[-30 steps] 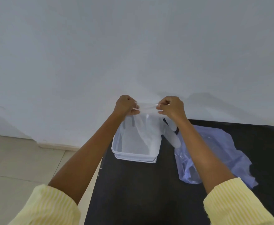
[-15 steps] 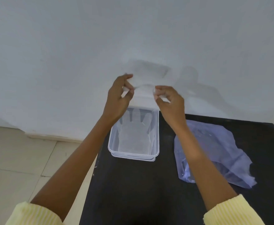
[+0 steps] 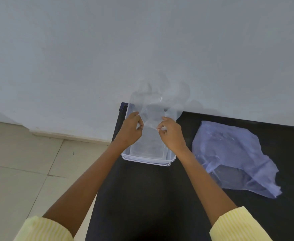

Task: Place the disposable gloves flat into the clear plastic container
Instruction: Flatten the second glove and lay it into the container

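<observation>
A clear plastic container (image 3: 147, 160) stands at the far left of the black table (image 3: 151, 197), with a flat transparent glove (image 3: 149, 146) lying in its bottom. My left hand (image 3: 131, 130) and my right hand (image 3: 171, 134) hover over the container. Each pinches an edge of another transparent disposable glove (image 3: 157, 100). Its fingers billow up and away toward the wall, blurred.
A crumpled bluish plastic bag (image 3: 233, 157) lies on the table to the right of the container. A white wall (image 3: 142, 40) rises just behind the table. Beige floor tiles (image 3: 21, 171) lie to the left.
Both hands have come down from in front of the wall to just above the container, bringing the held glove. Its free end now flaps upward.
</observation>
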